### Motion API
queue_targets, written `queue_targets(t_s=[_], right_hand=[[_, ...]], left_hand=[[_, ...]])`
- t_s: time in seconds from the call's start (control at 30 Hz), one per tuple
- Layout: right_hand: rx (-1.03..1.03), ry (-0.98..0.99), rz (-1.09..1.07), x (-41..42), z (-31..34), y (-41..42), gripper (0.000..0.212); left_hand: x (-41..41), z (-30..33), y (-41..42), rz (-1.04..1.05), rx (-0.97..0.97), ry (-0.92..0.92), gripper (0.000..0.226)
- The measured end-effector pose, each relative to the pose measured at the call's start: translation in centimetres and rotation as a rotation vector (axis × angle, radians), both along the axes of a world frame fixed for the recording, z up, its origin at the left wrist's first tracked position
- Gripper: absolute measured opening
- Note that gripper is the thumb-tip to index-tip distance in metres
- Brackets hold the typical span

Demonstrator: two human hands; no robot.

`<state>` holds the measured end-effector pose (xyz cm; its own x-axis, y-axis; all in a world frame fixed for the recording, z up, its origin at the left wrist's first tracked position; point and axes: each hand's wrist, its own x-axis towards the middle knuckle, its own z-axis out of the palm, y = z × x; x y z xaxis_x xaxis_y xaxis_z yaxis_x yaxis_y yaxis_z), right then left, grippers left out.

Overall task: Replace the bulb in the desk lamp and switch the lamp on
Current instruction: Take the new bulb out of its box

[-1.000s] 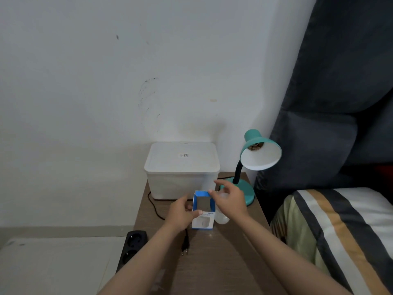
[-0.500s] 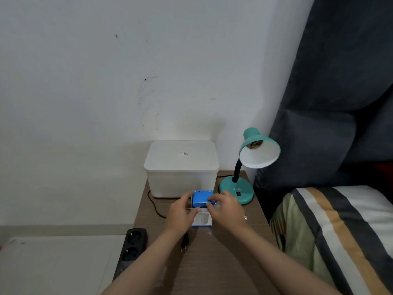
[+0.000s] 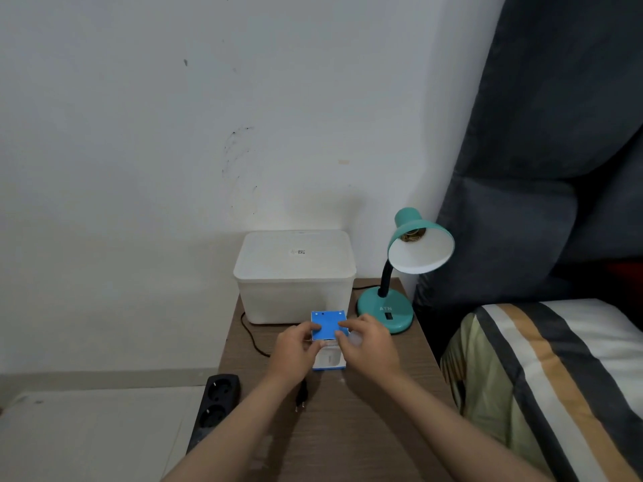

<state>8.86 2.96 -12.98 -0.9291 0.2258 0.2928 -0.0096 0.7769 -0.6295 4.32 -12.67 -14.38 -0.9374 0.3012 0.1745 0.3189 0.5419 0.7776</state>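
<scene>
A small blue-and-white bulb box stands on the wooden bedside table, its blue top flap down. My left hand grips the box's left side. The fingertips of my right hand rest on the flap, and a pale white bulb shows in part inside that hand. Behind and to the right, the teal desk lamp is unlit; its white-lined shade faces me and shows a bare brass socket. The lamp's black plug lies loose on the table near my left wrist.
A white lidded storage tub fills the back of the table against the wall. A black power strip lies on the floor left of the table. A bed with a striped cover and a dark headboard close off the right side.
The box's top was open a second ago and is now folded down. Both hands have settled lower on the box, and my right hand still has the bulb.
</scene>
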Motion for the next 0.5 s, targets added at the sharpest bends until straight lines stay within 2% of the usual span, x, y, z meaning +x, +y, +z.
queue_targets(t_s=[0.2,0.33,0.4,0.5], right_hand=[[-0.249,0.086,-0.023,1.3,2.0,0.5,0.006],[-0.449,-0.097,0.069,2.5,4.1,1.9,0.034],[-0.423,-0.149,0.092,3.1,4.9,2.9,0.041],[-0.325,-0.118,0.079,3.9,6.1,4.7,0.043]], left_hand=[[1.3,0.6,0.3,0.039,-0.068,0.089,0.038],[2.0,2.0,0.7,0.011,-0.060,0.107,0.038],[2.0,2.7,1.1,-0.003,-0.055,0.133,0.036],[2.2,4.0,2.0,-0.038,-0.041,0.168,0.036]])
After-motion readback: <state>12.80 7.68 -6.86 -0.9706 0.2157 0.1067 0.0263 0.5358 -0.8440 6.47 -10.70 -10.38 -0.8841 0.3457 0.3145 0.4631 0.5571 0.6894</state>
